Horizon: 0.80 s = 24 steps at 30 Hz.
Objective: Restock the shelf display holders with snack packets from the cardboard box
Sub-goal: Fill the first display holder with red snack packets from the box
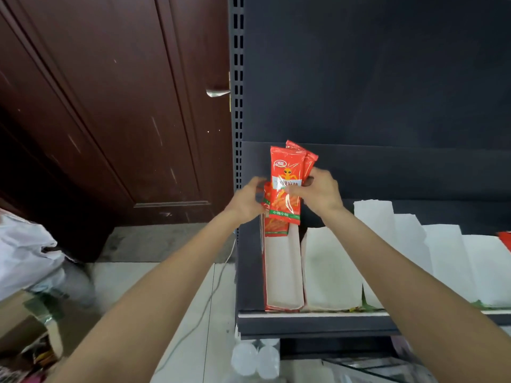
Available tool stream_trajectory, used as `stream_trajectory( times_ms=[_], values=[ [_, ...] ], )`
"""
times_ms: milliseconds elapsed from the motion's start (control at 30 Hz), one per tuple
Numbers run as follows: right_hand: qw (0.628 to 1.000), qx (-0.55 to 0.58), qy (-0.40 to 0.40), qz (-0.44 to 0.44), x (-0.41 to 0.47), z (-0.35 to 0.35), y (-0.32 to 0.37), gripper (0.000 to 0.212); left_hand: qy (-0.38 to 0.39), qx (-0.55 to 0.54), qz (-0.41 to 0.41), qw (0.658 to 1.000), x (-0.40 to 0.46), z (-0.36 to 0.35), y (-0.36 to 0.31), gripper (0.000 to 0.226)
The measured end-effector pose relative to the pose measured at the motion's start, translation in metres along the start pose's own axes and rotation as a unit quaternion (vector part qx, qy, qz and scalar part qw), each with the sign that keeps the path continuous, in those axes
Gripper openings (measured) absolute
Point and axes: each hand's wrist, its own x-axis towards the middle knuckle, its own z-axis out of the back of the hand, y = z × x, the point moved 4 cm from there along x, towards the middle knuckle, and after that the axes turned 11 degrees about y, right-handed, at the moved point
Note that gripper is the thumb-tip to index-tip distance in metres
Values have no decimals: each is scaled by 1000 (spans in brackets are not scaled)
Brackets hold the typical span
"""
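You are holding a small bunch of red packets [286,189] between both hands, above the back end of the leftmost holder [282,272] on the shelf [312,324]. Your right hand [322,190] is grasping the front packet by its right edge, thumb across the face, with a second packet tucked behind it and sticking out above your fingers. Your left hand [249,201] is curling round the left edge of the bunch, where a lower packet is showing just beneath it; whether that one is already sitting in the holder or hanging from your grip is hard to tell.

The packets are standing with their long axis running up and away from you, in line with the holder's long trough, which is stretching from directly under your hands back toward your body. So the slot is lying straight below and toward you, nearer your left hand than your right. The next holders [330,269] are sitting off to the right of your right hand, apparently unfilled.
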Motion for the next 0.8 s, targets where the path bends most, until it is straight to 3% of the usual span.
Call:
stream_trajectory(
  times_ms=[367, 567, 800],
  values=[
    [989, -128, -71, -20, -6, 0, 14, 55, 22, -8, 21, 1000, 5, 6, 0, 56],
    [999, -22, 39, -4, 6, -20, 5, 41, 29, -3, 3, 1000, 5, 7, -4, 45],
    [993, -93, 71, -12, 12, -23, -8, 53, 29, -6, 0, 1000, 5, 6, -2, 53]
  ],
)
